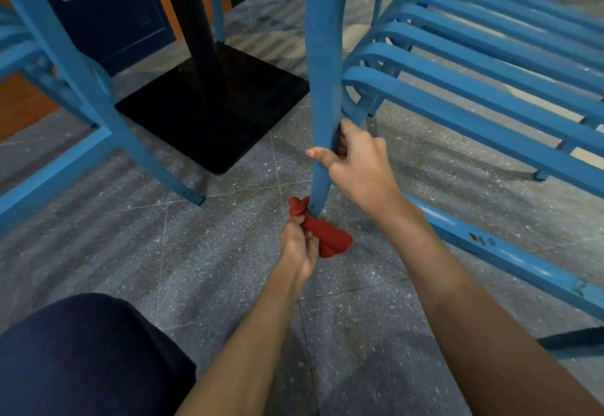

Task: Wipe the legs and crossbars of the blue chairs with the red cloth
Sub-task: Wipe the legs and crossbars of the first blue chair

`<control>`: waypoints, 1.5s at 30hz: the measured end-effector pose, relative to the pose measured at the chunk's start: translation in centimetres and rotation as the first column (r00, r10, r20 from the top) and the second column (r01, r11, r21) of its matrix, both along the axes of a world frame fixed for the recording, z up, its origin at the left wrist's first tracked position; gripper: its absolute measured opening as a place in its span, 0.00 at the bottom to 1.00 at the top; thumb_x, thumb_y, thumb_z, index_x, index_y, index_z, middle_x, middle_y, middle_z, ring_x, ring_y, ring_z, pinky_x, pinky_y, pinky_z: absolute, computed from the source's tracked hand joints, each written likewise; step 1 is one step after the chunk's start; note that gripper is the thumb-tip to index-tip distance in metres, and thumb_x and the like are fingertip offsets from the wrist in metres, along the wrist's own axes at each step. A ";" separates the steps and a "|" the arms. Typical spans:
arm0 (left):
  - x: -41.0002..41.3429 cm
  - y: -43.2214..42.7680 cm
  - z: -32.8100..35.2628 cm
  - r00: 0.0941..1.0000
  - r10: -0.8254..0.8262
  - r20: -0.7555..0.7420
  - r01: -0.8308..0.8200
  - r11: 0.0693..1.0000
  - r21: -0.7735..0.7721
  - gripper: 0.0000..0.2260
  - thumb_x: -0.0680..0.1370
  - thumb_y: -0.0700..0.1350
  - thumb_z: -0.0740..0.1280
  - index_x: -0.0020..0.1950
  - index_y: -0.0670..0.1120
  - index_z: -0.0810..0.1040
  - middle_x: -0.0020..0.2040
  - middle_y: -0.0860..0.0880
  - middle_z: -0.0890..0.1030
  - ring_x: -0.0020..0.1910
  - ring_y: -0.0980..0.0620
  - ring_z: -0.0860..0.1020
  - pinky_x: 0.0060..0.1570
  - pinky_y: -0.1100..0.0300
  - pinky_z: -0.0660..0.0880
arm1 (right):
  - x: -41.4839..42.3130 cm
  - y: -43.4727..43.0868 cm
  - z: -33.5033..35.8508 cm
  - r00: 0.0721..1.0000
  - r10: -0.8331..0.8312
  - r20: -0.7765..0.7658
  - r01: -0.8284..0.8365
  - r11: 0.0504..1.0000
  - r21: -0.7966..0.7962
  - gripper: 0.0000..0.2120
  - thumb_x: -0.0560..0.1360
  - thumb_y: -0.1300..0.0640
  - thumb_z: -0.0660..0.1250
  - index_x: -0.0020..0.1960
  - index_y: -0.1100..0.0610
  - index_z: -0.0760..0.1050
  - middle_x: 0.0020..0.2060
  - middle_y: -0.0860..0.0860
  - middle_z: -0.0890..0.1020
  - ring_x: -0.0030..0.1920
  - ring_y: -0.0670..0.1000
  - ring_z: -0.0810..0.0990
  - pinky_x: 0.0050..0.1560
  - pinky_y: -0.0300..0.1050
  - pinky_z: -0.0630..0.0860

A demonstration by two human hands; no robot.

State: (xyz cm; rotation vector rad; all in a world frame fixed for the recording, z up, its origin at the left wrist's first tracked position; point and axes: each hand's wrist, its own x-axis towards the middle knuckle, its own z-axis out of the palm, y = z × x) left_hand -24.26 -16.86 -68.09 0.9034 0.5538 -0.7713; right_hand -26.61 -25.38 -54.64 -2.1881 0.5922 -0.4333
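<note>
Low down, left hand [299, 245] around red cloth [330, 236].

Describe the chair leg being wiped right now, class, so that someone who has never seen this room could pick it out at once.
Start at the black square table base on the speckled floor; just to its right a curved blue chair leg comes down to the tiles. Unlike the other blue legs, the right hand grips it midway, and the left hand bunches the red cloth around its foot.

painted blue metal chair leg [322, 89], matt and slightly scuffed; soft, crumpled red cloth [327, 234] just below the grip; speckled grey stone floor [98, 252]; black table base [212, 105], faintly glossy; chipped crossbar [490, 245] paint.
</note>
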 end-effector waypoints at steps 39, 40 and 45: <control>-1.3 -0.7 -0.6 0.816 -0.460 0.349 0.217 0.804 0.553 0.18 0.81 0.38 0.55 0.71 0.46 0.66 0.55 0.43 0.79 0.53 0.44 0.79 0.57 0.41 0.76 | 0.1 0.1 -0.2 1.000 -0.014 0.016 0.013 1.000 0.011 0.14 0.73 0.51 0.71 0.53 0.58 0.74 0.43 0.54 0.82 0.45 0.51 0.81 0.47 0.50 0.79; -1.2 -0.6 -0.6 0.822 -0.456 0.340 0.216 0.803 0.555 0.17 0.80 0.37 0.55 0.69 0.45 0.68 0.53 0.43 0.79 0.52 0.45 0.79 0.57 0.42 0.76 | 0.1 0.1 -0.3 1.000 -0.012 0.015 0.012 1.000 0.005 0.14 0.73 0.51 0.71 0.53 0.58 0.74 0.42 0.55 0.82 0.44 0.51 0.81 0.47 0.50 0.79; -2.6 -1.6 2.6 0.799 -0.360 0.481 0.080 0.857 0.509 0.23 0.79 0.36 0.55 0.75 0.47 0.63 0.58 0.45 0.79 0.55 0.48 0.78 0.61 0.48 0.75 | 0.1 0.1 -0.4 1.000 -0.013 0.025 0.013 1.000 -0.004 0.13 0.73 0.51 0.71 0.51 0.58 0.74 0.41 0.55 0.82 0.43 0.52 0.80 0.45 0.50 0.78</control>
